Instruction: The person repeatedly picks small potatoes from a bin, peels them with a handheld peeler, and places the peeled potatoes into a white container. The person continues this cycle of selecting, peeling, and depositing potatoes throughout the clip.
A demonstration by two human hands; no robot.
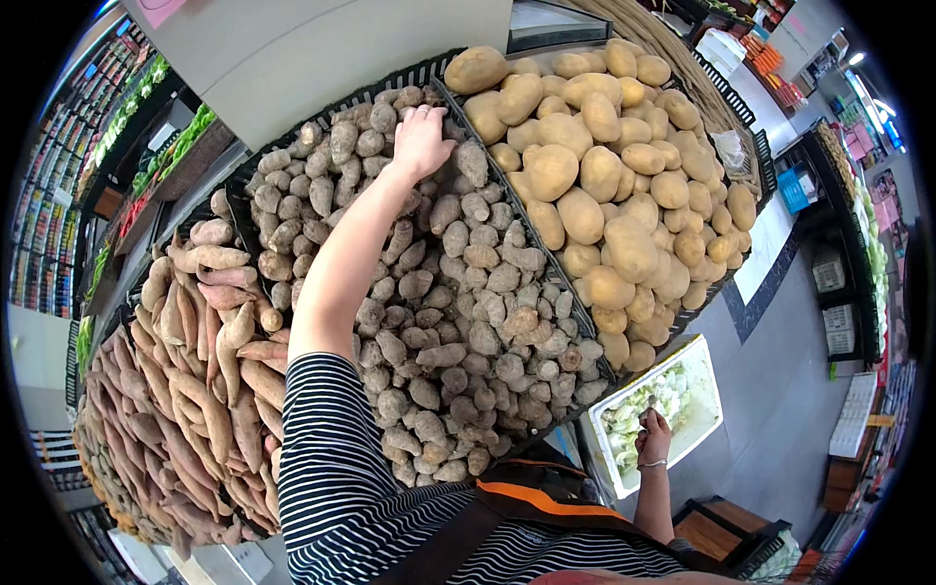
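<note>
My left hand [421, 142] reaches to the far end of a heap of small taro corms [482, 256], palm down. Its fingertips rest on or behind corms near the black crate divider; whether they grip one cannot be told. At the lower right, my right hand [653, 439] is closed around a small brown thing, perhaps a taro corm, whose tip shows above the fingers. That hand is over a white foam box [703, 373] holding pale green leaf scraps [662, 395]. A bracelet circles the right wrist.
Potatoes [599, 175] fill the crate to the right of the taro. Sweet potatoes [212, 395] lie to the left. A grey panel [329, 58] stands behind. A dark crate [720, 523] sits at the lower right, and vegetable shelves [848, 241] stand across the aisle.
</note>
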